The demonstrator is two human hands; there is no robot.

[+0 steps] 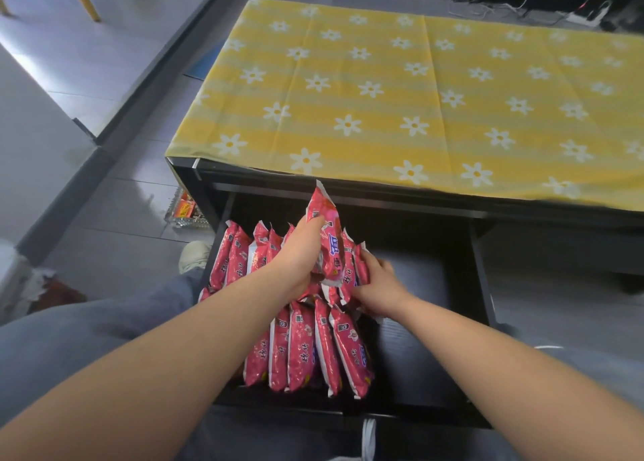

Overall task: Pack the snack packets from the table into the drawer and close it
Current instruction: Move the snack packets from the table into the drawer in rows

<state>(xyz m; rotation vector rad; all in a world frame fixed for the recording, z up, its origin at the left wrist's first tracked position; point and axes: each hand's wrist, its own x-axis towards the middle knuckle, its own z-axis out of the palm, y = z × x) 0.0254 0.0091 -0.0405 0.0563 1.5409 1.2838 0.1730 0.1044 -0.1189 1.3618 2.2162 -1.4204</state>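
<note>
Yellow-clothed table [418,94] behind open drawer [418,321]. Left hand [299,251] grips one packet [322,209] upright, long axis vertical, over drawer's back row [240,255]. Right hand [380,286] clutches that row's right end; slot probably straight below.

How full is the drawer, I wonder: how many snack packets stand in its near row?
5 show, standing side by side: leftmost packet, second packet, middle packet, fourth packet, rightmost packet. The left forearm may hide more.
</note>
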